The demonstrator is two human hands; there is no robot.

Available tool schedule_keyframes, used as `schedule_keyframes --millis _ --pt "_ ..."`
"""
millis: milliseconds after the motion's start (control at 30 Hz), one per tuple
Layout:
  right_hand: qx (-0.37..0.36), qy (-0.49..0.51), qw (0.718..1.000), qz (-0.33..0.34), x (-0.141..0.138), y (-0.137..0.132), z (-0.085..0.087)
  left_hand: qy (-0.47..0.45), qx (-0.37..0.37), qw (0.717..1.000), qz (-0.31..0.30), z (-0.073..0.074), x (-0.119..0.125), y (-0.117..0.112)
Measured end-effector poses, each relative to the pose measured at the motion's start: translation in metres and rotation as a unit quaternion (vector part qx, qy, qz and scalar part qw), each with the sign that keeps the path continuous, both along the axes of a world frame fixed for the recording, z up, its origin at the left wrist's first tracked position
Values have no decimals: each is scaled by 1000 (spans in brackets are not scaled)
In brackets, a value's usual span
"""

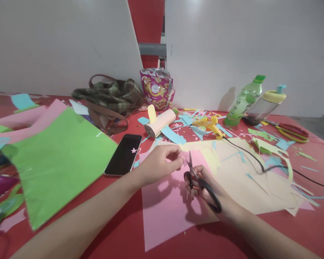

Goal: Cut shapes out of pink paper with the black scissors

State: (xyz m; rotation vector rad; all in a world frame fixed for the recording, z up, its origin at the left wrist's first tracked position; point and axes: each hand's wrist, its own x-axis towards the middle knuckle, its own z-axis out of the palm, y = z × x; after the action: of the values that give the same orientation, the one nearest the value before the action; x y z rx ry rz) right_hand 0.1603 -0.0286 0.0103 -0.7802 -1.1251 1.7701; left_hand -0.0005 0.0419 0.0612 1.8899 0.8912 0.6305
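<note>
Small pink scrap (186,157), pinched near the middle of the frame: from where I stand it's hard to make out, pale and blurred against the larger pink sheet (162,225) below. The left hand (160,163) has thumb and fingertips closed on it, and those fingers hide part of its outline. Just to the right, the right hand (215,187) is wrapped around black-handled scissors (193,171), its fingers partly covered by the handle loops. Their blades stand a little apart, tips up, right beside the scrap; I can't tell whether they bite into it.

Both forearms run out of the bottom edge. Over at left, a green sheet (62,162) lies near the phone (121,158), which has a pink star (133,150) on its screen. Things at the far left edge are cut off, and I can't make out a purple one (1,189) there.
</note>
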Motion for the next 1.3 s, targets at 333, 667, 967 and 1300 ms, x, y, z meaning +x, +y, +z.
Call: schedule_keyframes --millis 333,667,967,1300 --pt "18 -2 1000 -2 1 -2 1 -18 -7 1000 0 1 -1 -2" --pt "13 -3 1000 5 2 -1 -1 17 28 999 5 3 -2 -4" --pt "18 -3 1000 13 1 -2 -1 22 31 999 0 7 -2 -4" --pt "21 -5 999 31 0 -1 2 45 28 999 -7 9 -3 -3"
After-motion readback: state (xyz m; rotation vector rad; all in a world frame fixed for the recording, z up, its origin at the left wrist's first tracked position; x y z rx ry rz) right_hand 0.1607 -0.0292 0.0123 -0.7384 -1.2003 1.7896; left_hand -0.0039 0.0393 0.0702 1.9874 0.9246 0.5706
